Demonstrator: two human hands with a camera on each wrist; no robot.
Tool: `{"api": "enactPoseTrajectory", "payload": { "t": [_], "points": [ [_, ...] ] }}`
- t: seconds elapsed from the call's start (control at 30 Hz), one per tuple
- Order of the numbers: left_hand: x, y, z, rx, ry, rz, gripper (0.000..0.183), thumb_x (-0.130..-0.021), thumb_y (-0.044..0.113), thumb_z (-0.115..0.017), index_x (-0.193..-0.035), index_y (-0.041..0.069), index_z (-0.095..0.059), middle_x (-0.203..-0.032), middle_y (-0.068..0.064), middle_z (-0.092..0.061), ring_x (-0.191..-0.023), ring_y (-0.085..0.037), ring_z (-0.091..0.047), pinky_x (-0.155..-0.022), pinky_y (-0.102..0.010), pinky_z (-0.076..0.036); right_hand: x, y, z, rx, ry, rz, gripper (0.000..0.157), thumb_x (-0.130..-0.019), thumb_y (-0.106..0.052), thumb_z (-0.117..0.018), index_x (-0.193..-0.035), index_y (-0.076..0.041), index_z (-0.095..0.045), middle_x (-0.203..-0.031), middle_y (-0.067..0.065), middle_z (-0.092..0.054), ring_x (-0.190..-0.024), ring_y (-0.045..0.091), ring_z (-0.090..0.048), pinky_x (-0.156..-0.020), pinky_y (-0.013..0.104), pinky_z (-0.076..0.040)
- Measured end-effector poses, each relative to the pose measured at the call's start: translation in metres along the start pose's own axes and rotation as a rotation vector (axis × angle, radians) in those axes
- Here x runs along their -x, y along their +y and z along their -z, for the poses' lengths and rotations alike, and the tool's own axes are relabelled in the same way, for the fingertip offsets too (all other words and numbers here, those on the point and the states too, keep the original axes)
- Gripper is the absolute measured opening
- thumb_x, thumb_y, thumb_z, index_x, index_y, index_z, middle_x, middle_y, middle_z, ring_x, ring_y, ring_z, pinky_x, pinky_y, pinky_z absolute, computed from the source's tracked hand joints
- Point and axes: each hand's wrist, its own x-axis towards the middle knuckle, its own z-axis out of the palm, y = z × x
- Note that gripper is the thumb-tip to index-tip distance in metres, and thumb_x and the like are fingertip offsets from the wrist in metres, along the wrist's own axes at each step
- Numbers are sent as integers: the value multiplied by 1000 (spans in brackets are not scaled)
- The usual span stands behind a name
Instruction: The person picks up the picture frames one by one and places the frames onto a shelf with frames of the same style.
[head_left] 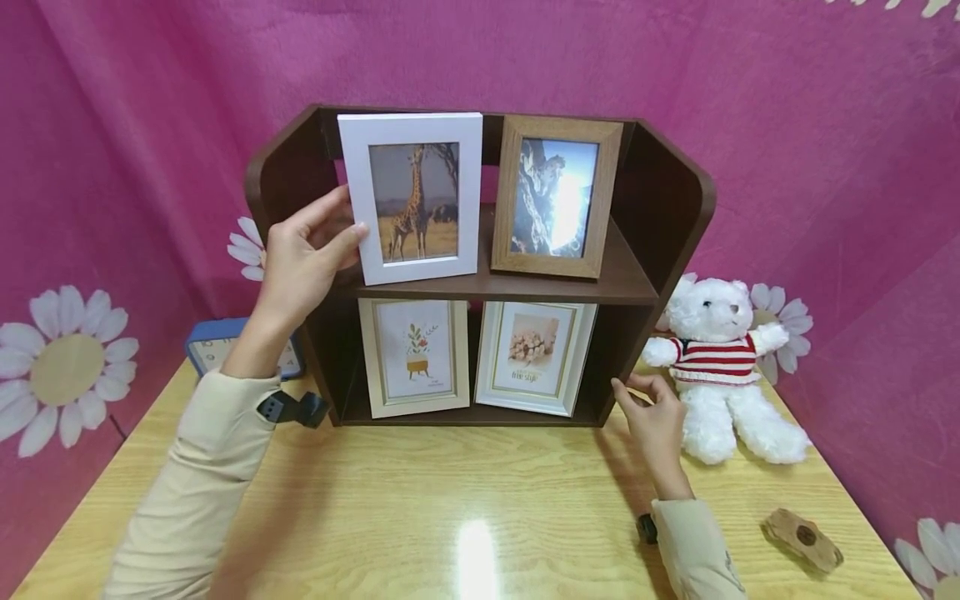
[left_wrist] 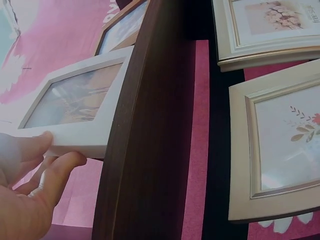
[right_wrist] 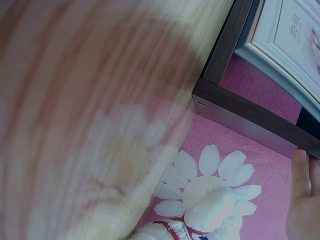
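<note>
A dark brown two-tier shelf [head_left: 678, 192] stands on the table. At its upper left, my left hand [head_left: 303, 250] pinches the left edge of a white picture frame [head_left: 352, 167] with a giraffe photo, thumb in front and fingers behind. In the left wrist view that white frame [left_wrist: 95, 137] rests on the upper board, with the left hand [left_wrist: 30, 185] at its side. My right hand [head_left: 652, 421] touches the lower right side panel with its fingertips. The right wrist view shows fingers [right_wrist: 300, 175] of this hand against the panel's outer face, partly cut off.
A wood-coloured picture frame [head_left: 506, 192] leans on the upper tier. Below stand a cream frame [head_left: 378, 400] and a white-gold frame [head_left: 487, 392]. A blue clock [head_left: 197, 346] is left of the shelf; a white teddy bear [head_left: 708, 425] and a brown wooden piece [head_left: 802, 537] lie right.
</note>
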Motion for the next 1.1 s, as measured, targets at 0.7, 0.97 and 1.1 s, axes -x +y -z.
{"api": "enactPoseTrajectory", "payload": {
  "t": [0.7,0.97,1.1],
  "points": [
    [-8,3,-1,-208,-56,-19,58,-87,1,-66,-141,7,-46,-120,-19,-62,-98,-13,-63,-78,-11,-50,-4,1,-1,-42,7,8,15,-79,9,-70,-83,19,-59,-76,-23,-58,-72,-12,-58,-64,6,-50],
    [-10,1,-2,-264,-61,-3,58,-88,2,-64,-142,5,-43,-125,-17,-60,-105,-25,-61,-84,-18,-52,-3,0,-1,-38,10,-8,15,-78,10,-69,-84,19,-59,-75,-25,-58,-72,-13,-57,-64,5,-50],
    [-11,-2,-2,-274,-53,7,59,-88,0,-64,-142,4,-42,-124,-18,-60,-105,-26,-62,-79,-14,-52,-1,0,-1,-35,9,-11,15,-78,10,-69,-84,19,-59,-75,-24,-58,-72,-13,-57,-64,5,-50]
  ]
}}
